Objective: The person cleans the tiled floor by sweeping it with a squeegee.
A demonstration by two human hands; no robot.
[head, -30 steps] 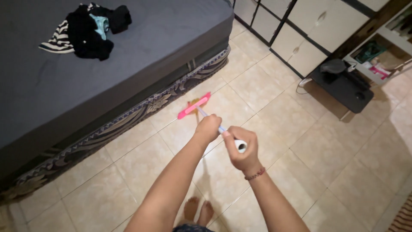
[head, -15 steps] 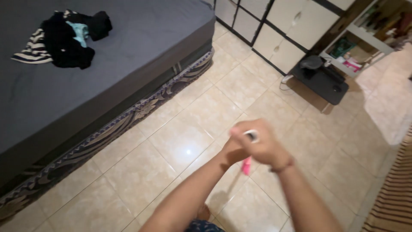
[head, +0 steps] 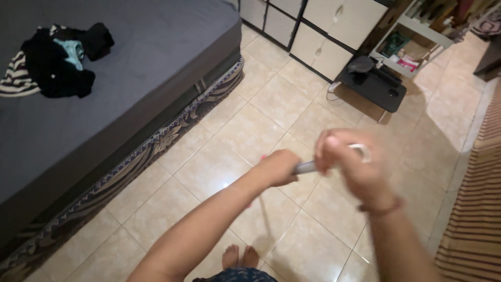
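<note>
Both of my hands grip a long pale handle point(head: 307, 167) of a floor broom or mop. My left hand point(head: 279, 167) is closed around it lower down. My right hand point(head: 347, 164) is closed over its top end and is blurred by motion. The pink head is almost wholly hidden behind my left arm; only a pink sliver point(head: 262, 156) shows. My bare feet point(head: 240, 257) stand on the beige tiled floor point(head: 250, 130).
A low bed with a grey sheet point(head: 135, 62) fills the left; a heap of dark clothes point(head: 57, 57) lies on it. White drawers point(head: 323, 36) stand at the back, with a small black table point(head: 373, 86) beside. A striped rug point(head: 475, 198) lies at right.
The view has swung right and closer to the hands. The pink head, in plain sight near the bed a second ago, has swept back under my arms. My hands have moved right.
</note>
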